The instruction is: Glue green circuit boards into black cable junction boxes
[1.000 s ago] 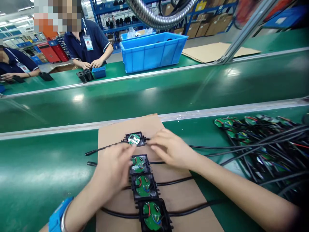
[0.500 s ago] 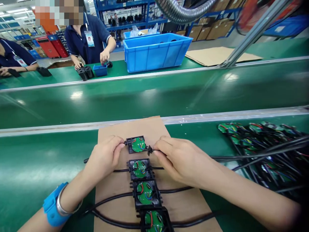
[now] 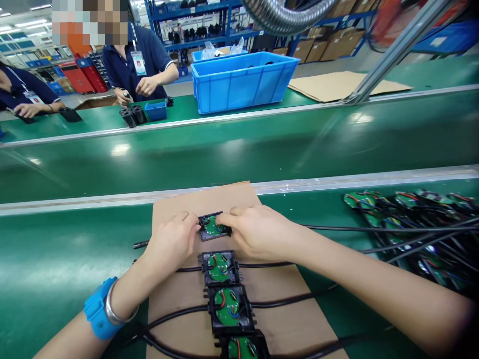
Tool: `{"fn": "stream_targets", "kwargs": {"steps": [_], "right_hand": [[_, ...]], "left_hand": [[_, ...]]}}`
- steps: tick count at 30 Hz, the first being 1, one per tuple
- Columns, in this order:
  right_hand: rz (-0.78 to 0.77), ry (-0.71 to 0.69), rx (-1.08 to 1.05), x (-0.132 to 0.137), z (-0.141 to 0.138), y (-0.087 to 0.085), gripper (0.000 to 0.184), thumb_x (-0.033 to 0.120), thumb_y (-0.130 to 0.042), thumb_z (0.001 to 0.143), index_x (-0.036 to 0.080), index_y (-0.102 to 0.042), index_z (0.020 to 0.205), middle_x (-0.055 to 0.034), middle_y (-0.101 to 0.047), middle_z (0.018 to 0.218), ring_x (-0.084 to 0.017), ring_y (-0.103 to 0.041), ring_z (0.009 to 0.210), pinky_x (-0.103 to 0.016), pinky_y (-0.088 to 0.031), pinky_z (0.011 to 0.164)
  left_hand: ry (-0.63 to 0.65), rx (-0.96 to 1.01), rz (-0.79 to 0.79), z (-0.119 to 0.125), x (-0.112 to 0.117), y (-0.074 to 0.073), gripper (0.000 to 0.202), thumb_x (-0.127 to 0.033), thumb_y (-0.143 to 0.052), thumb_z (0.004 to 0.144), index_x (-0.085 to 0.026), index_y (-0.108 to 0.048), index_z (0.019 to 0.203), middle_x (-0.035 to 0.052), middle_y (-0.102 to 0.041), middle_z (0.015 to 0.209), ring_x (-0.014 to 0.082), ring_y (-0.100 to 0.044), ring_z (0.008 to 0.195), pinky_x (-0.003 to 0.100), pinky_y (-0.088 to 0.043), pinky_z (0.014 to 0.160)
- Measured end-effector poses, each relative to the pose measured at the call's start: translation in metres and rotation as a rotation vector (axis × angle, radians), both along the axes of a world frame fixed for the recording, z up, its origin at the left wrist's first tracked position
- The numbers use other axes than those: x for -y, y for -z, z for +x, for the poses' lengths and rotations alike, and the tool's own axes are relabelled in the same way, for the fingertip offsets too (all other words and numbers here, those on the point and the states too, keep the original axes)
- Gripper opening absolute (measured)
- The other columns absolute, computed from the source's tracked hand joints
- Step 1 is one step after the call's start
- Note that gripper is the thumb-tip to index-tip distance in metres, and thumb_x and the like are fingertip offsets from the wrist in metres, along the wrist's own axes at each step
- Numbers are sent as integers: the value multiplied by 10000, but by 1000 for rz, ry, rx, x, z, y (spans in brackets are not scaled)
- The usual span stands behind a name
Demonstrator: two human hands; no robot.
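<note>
Across the green bench (image 3: 179, 106), a worker's (image 3: 154, 56) white badge (image 3: 138, 64) carries print too small for us to read. On our brown cardboard sheet's (image 3: 175, 205) far part lies a black rectangular plastic frame (image 3: 205, 237) with a round green circuit board (image 3: 212, 227). Our left hand (image 3: 172, 240) pinches the frame's left edge; our right hand (image 3: 258, 232) touches its right side, grip too hidden to tell.

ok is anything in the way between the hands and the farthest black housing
Nothing visible is. The left hand is right at the left end of the farthest black housing, and the right hand reaches over its right part. The next housing lies closer to the wearer, apart from it.
</note>
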State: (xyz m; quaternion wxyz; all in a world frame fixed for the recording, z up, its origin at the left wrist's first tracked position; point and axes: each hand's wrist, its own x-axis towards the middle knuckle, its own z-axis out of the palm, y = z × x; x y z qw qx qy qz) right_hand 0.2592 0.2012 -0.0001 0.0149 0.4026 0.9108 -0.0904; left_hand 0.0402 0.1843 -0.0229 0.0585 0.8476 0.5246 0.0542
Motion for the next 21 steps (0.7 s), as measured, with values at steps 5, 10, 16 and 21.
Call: {"fn": "stream_targets", "kwargs": {"steps": [5,10,16,21], "right_hand": [[-130,-27,39,-6,-8,1,448,175,-405,829,278,-641,1196,-88,-712,934,-252,-657,790,-319,-402,643],[-181,3,32,-9,-11,0,472,180,-403,819,282,-651,1207,-92,-721,928,-263,-660,819,-329,-420,666],[-189,16,-5,-7,-11,5,479,185,-386,821,262,-652,1213,-106,-718,939,-281,-664,846,-345,-434,686],[-182,20,-26,-6,-10,8,474,194,-387,832,271,-647,1221,-112,-715,945,-289,-664,865,-355,-435,703]], "left_hand": [[-18,93,-61,-1,-3,0,213,-184,-407,916,-154,-617,933,84,-671,885,237,-645,772,344,-488,667],[-18,232,-210,-5,-8,-2,93,-177,-543,849,-181,-636,852,-1,-703,725,150,-640,637,240,-460,595],[-13,225,-118,-5,-6,-2,93,-150,-570,819,-180,-658,827,22,-705,805,174,-642,712,270,-474,643],[62,160,189,-7,3,10,134,-128,-511,859,-173,-637,851,33,-621,782,170,-591,717,262,-463,621]]}}
